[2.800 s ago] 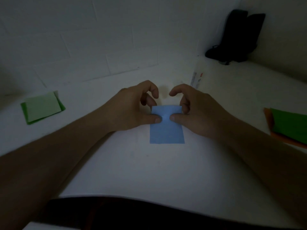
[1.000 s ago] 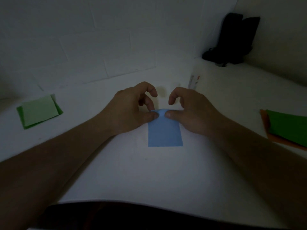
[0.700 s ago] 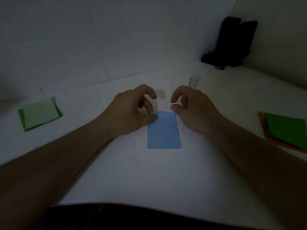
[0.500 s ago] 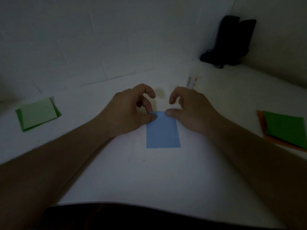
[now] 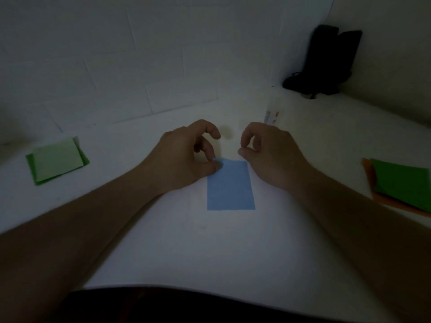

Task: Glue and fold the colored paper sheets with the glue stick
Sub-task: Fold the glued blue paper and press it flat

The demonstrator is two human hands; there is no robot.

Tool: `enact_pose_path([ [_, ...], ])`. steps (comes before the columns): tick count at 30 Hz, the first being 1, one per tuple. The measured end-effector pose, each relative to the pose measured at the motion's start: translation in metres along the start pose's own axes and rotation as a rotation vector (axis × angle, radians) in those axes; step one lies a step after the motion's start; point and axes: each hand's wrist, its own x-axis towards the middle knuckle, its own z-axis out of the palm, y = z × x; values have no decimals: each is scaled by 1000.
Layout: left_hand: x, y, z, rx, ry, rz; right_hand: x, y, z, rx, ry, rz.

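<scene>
Peering down from the head camera, most of the scene sits in dim light, so fine detail is hard to read; the glue stick (image 5: 271, 115) stands beyond the right hand (image 5: 271, 157) as a pale upright shape against the white table (image 5: 210, 252), its top barely told from the wall, only a grey and red patch of its label plain; a black object (image 5: 326, 64) in the far right corner is too dark to identify; the green and orange sheets (image 5: 401, 185) at right are cut off by the frame edge; a light green sheet on a darker one (image 5: 57, 160) lies at far left, well apart; the blue paper (image 5: 230, 186) lies flat at the table's middle, between the hands; the left hand (image 5: 184, 162) has its fingers curled, thumb tip pressing the paper's top left corner; the right hand's fingers are curled, thumb meeting forefinger just off the top right corner, and whether they pinch the edge I cannot tell; half a second ago the right thumb lay on the paper's top edge, and it has since drawn off to the right.
</scene>
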Motion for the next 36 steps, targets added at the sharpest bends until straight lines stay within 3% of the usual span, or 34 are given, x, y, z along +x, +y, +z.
enact_pose_path([
  [4, 1, -2, 2, 14, 20, 2, -5, -7, 6, 24, -57, -32],
  [18, 2, -2, 1, 50, 36, -55, 8, -3, 12, 42, 23, -86],
  [29, 1, 1, -1, 31, 20, -79, 6, -4, 16, 80, -43, -122],
  [33, 1, 1, -2, 27, 8, -100, 7, -4, 16, 68, 1, -120],
  [36, 1, 0, -2, 26, 7, -109, 8, -6, 16, 68, -57, -115],
])
